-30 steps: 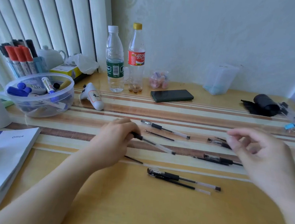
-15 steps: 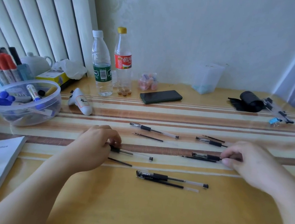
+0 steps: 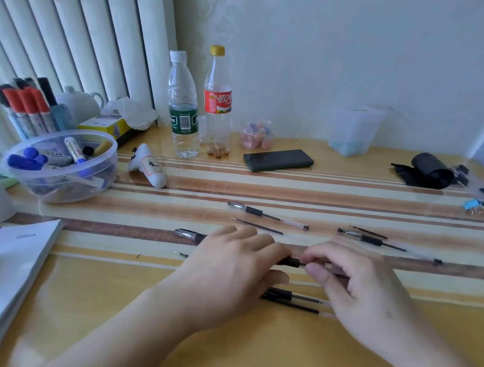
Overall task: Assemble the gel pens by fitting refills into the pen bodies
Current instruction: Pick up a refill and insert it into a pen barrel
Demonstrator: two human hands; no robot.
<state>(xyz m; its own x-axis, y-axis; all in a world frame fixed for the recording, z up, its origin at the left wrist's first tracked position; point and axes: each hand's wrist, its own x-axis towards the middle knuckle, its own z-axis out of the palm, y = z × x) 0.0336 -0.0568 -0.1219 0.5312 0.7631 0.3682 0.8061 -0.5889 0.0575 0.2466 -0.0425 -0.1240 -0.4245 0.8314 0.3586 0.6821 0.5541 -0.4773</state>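
My left hand (image 3: 227, 272) and my right hand (image 3: 357, 290) meet over the middle of the striped table (image 3: 250, 345). Between them is a gel pen (image 3: 291, 261): my left fingers curl round its black grip and my right thumb and forefinger pinch the clear barrel end. Another pen's capped end (image 3: 186, 233) and a refill tip (image 3: 180, 254) stick out left of my left hand. Farther back lie a pen (image 3: 267, 215) with a loose refill (image 3: 256, 225), and to the right a pen (image 3: 376, 241) with a refill (image 3: 368, 232). Two pens (image 3: 292, 299) lie under my hands.
A clear bowl of markers (image 3: 60, 167) and a white book (image 3: 8, 265) sit at the left. Two bottles (image 3: 185, 114), a black phone (image 3: 278, 160) and a clear tub (image 3: 353, 131) stand along the back. A black roll (image 3: 429, 170) and clips lie far right.
My left hand laid down the pen it held and moved right. My right hand picked up a pen from the right and brought it left; both hands now hold it.
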